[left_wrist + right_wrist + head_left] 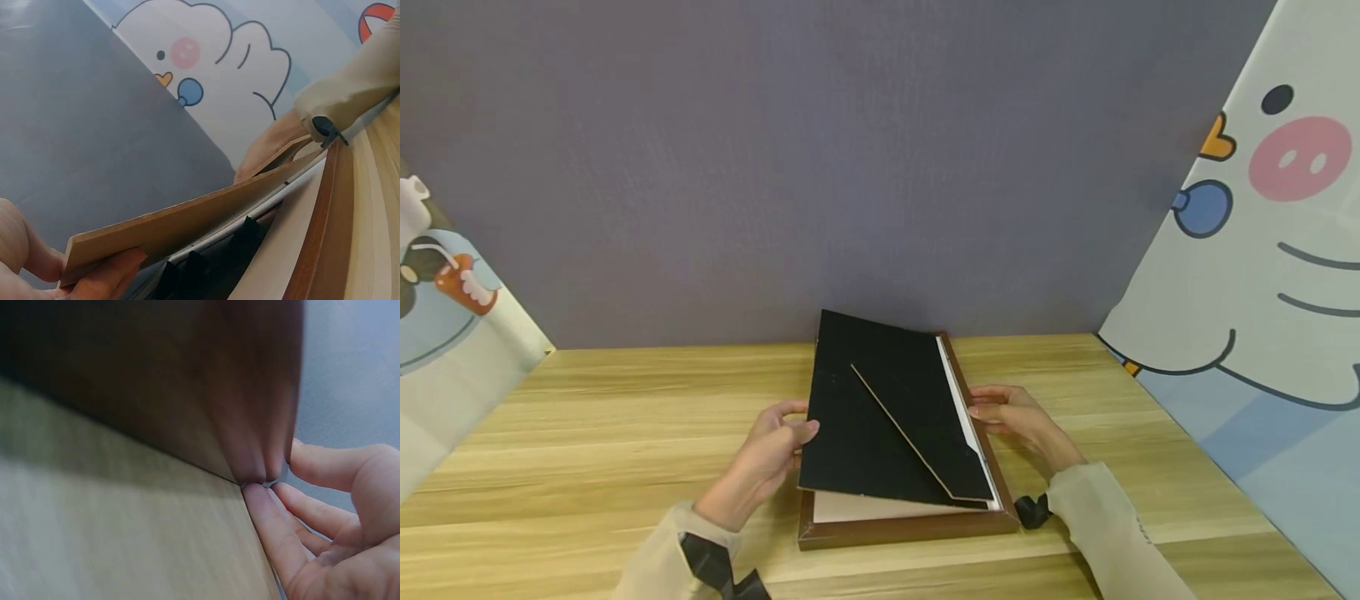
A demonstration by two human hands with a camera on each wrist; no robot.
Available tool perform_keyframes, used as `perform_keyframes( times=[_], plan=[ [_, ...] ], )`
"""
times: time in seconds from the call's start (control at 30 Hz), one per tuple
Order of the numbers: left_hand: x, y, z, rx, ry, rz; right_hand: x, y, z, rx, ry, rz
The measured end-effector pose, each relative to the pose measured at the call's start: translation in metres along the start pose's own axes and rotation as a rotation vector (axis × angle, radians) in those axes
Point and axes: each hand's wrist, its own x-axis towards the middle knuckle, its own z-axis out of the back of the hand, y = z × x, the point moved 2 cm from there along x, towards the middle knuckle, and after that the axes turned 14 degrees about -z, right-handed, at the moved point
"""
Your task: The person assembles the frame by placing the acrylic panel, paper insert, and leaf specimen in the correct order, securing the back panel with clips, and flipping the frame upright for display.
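A brown picture frame point(910, 527) lies on the wooden table with its back up. Over it, a black backing board point(857, 442) is tilted, its left edge raised; a white layer shows beneath. A narrow stand flap point(910, 417) sits on the board. My left hand point(767, 458) pinches the board's left edge, thumb on top and fingers underneath. In the left wrist view the board's brown underside point(187, 225) shows, with dark pieces hanging below it. My right hand point(1018, 421) holds the frame's right side, fingertips against its outer wall point(187, 394) and thumb at its upper edge.
The wooden table point(625, 433) runs back to a grey wall panel point(850, 167). Cartoon-printed panels stand at the left point(445, 333) and right point(1262, 292). Black straps point(707, 562) hang at both sleeves.
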Motion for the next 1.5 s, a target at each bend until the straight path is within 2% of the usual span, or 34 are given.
perform_keyframes(
  times=[0.23, 0.7, 0.93, 1.03, 1.17, 1.5],
  plan=[
    [0.002, 0.006, -0.006, 0.016, -0.024, 0.003, 0.001, -0.002, 0.000, 0.004, 0.001, -0.003],
    [0.003, 0.014, -0.015, -0.019, -0.044, 0.005, 0.001, 0.001, 0.000, -0.012, 0.004, -0.017],
    [0.002, 0.016, -0.014, -0.019, -0.010, -0.004, 0.001, 0.000, 0.000, -0.011, 0.005, -0.016],
    [0.002, 0.016, -0.013, 0.019, 0.008, -0.001, 0.001, 0.000, 0.000, -0.008, 0.006, -0.017],
    [0.002, 0.014, -0.012, 0.114, 0.011, 0.002, 0.001, 0.000, 0.000, -0.007, 0.007, -0.014],
    [0.005, 0.014, -0.003, 0.305, 0.004, -0.052, -0.002, 0.001, 0.000, -0.013, 0.017, -0.009]
  ],
)
